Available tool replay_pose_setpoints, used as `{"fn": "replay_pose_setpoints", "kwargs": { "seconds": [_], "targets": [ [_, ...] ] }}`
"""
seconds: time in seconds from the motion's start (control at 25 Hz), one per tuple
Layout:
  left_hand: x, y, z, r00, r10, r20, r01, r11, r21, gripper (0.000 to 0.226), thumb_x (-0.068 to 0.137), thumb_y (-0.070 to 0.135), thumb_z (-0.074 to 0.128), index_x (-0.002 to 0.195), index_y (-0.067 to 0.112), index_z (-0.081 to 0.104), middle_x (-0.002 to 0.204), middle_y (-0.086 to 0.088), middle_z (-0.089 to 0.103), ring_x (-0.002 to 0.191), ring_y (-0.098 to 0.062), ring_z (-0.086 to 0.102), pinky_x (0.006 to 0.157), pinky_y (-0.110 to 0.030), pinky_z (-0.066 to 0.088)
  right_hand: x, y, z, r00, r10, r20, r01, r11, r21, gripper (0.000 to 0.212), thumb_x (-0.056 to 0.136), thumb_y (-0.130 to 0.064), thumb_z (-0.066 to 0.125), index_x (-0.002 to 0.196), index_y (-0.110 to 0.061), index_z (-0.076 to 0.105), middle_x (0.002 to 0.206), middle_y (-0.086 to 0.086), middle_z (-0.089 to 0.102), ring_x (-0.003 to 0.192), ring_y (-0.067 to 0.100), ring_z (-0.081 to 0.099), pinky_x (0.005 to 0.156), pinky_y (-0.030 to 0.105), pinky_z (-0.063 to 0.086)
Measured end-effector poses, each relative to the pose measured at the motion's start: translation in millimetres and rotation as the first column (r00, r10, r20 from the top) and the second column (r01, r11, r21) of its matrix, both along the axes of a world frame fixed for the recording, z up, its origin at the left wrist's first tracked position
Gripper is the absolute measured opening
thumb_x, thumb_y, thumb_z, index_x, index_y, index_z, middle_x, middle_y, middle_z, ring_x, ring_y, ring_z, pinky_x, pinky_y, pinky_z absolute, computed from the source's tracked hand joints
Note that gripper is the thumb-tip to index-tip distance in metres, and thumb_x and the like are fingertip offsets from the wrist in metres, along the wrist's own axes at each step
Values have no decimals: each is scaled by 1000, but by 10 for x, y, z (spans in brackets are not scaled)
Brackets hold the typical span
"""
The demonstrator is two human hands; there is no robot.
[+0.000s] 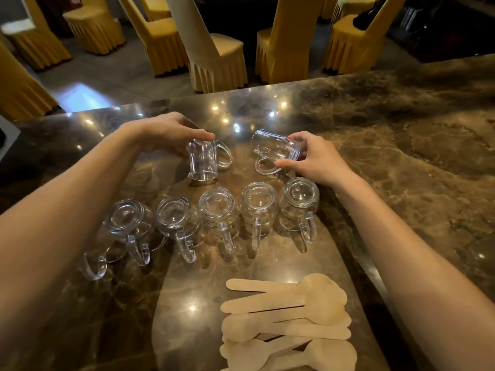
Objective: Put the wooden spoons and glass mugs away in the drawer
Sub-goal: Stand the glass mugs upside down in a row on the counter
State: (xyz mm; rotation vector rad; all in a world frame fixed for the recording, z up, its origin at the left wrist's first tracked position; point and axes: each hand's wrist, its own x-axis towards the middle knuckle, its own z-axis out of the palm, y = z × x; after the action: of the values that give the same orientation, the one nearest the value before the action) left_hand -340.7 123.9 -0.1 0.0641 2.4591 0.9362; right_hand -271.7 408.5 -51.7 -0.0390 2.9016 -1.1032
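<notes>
Two hands work just beyond the row of upturned clear glass mugs (218, 210) on the brown marble tabletop (401, 156) — left hand (166, 135) grips an inverted mug (202, 162), right hand (313, 156) a tilted mug (273, 147). Glass is likely slick and breakable — best wrapped round the body. Light flat pale wooden spoons (289, 322) lie nearer than that row.

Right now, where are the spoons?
Head view: the spoons lie piled at the bottom, right of centre on the counter, just nearer the camera than the row of upturned mugs.
</notes>
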Motion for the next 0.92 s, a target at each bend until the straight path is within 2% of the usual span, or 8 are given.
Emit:
{"fn": "replay_pose_setpoints", "kwargs": {
  "seconds": [0.12,0.24,0.36,0.44,0.6,0.68,0.8,0.92],
  "targets": [
    [52,28,177,990,-132,-46,131,991,-23,73,58,55,75,118,17,61,108,0,69,93,-15,68,79,-34,57,45,10,39,1000,-5,-11,5,1000,-12,72,67,-44,79,129,-19,50,122,4,63,113,22,56,97,43,46],
    [146,93,325,962,-254,-101,239,960,-145,76,54,55,76,122,25,58,113,7,63,97,-9,62,83,-29,52,82,20,119,998,2,-69,-3,1000,-17,71,67,-41,80,129,-17,53,121,4,63,110,21,59,96,40,47],
    [271,186,383,883,-437,-170,358,862,-359,72,55,59,75,122,37,57,107,18,59,88,3,53,70,-14,39,114,23,196,995,16,-102,-15,1000,7,71,68,-42,79,130,-17,54,125,4,62,111,20,59,96,40,48],
    [349,230,396,828,-521,-206,389,799,-459,65,59,57,76,119,42,57,102,19,59,85,0,53,65,-12,35,140,27,235,993,8,-117,-8,1000,7,70,70,-42,78,131,-17,53,128,4,60,113,20,58,96,37,47],
    [450,214,337,805,-547,-231,418,799,-433,62,66,40,79,123,33,55,116,6,63,101,-15,59,81,-29,46,212,60,344,985,-7,-172,11,1000,23,67,71,-42,77,130,-19,54,128,4,61,118,18,55,95,33,44],
    [480,196,316,789,-543,-287,413,815,-407,61,67,32,80,123,31,54,120,3,61,104,-15,57,82,-28,45,255,88,411,982,-16,-189,21,1000,22,65,72,-41,77,129,-18,54,126,4,61,117,19,55,94,34,44],
    [506,227,369,748,-554,-365,412,819,-398,63,69,31,78,126,33,51,125,7,55,104,-11,53,74,-19,43,340,147,490,979,-23,-205,28,999,22,65,74,-37,76,131,-18,51,129,5,58,117,20,54,96,37,46],
    [510,355,492,669,-596,-445,444,800,-405,64,70,35,75,128,35,48,125,5,54,101,-11,54,77,-23,45,451,231,562,974,-36,-223,45,998,34,66,74,-37,76,131,-17,49,129,5,58,115,20,55,92,33,45]
  ]
}}
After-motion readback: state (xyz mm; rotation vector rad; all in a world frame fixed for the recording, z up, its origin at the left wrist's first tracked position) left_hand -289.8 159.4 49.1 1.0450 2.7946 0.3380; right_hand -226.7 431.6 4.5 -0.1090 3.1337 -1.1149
